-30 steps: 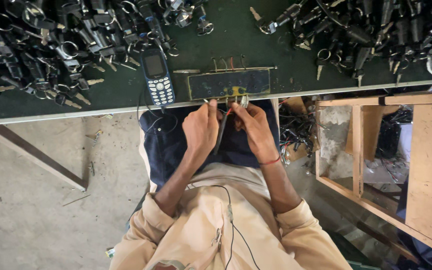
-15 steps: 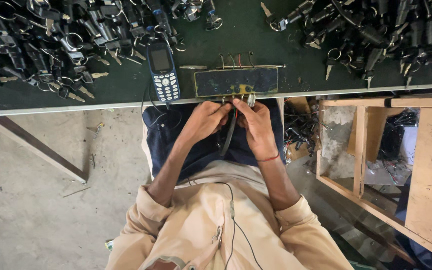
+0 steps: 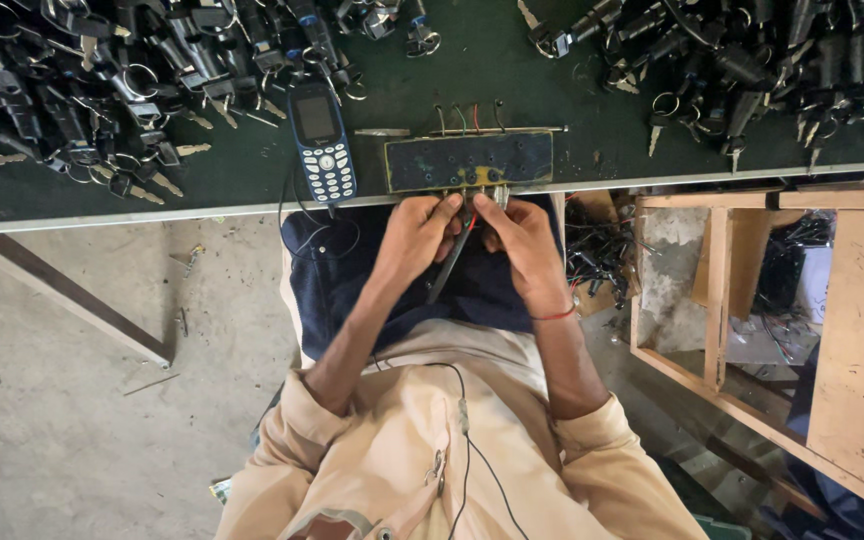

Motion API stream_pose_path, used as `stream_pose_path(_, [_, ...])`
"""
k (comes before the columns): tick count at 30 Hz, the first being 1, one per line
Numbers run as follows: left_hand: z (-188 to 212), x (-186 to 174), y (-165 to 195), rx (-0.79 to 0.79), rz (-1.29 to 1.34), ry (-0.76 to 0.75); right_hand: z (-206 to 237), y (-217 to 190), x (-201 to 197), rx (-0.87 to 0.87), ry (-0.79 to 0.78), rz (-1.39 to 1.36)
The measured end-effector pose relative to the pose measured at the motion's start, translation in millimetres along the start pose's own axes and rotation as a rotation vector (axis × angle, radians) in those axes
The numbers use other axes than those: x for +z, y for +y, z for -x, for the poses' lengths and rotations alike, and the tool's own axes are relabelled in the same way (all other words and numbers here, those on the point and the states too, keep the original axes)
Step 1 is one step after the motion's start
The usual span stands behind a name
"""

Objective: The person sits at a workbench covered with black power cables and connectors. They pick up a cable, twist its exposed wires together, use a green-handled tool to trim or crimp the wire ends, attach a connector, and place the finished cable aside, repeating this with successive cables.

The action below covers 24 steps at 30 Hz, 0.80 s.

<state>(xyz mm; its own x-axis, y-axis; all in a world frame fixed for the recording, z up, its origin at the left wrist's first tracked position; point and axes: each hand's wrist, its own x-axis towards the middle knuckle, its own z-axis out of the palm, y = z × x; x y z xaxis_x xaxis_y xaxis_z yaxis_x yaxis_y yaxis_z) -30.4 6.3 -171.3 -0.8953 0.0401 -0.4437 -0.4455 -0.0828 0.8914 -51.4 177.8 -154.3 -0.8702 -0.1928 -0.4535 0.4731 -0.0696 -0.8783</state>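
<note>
My left hand [image 3: 417, 230] and my right hand [image 3: 520, 232] meet at the near edge of a dark green table [image 3: 252, 190]. Together they pinch a small metal lock part with coloured wires [image 3: 472, 205], from which a dark cable hangs down over my lap. Right above the hands a dark rectangular board [image 3: 469, 160] with wires at its far edge lies on the table. A blue keypad phone [image 3: 321, 141] lies to the left of the board.
Heaps of black lock switches with keys cover the table's back left [image 3: 82, 90] and back right [image 3: 752, 60]. A wooden crate [image 3: 752, 300] stands at my right, with a tangle of wires [image 3: 597, 255] beside it. Bare concrete floor [image 3: 62, 400] lies to my left.
Both hands have moved up from my lap to the table edge, just under the dark board, still holding the wired part.
</note>
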Motion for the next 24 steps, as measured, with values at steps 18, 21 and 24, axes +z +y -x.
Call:
stream_pose_path(18, [33,12,2,-0.042,0.154,0.084,-8,-5,2,0.048,-0.025,-0.068])
stream_pose_path(21, [47,14,-3,-0.007,0.1,-0.116,-8,-1,4,0.046,-0.004,-0.029])
stream_pose_path(24, [42,18,-7,0.082,0.327,-0.162,-4,2,2,0.043,-0.021,-0.046])
